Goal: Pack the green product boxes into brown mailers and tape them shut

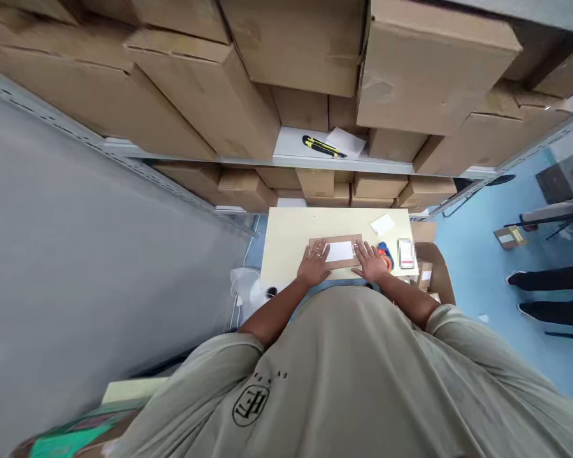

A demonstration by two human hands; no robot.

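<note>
Pressing down with open, spread fingers, the left hand (315,264) and right hand (371,262) pin a kraft cardboard mailer (334,239) flat on the bench (310,232), gripping nothing. Uneven pressure could skid the mailer sideways into the tape dispenser (385,256) just beside it.

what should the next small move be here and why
Probably shift the right hand onto the blue and orange tape dispenser, which sits right beside it, while the left hand holds the cardboard mailer flat. Both hands now rest open on the mailer, either side of its white label.
</note>
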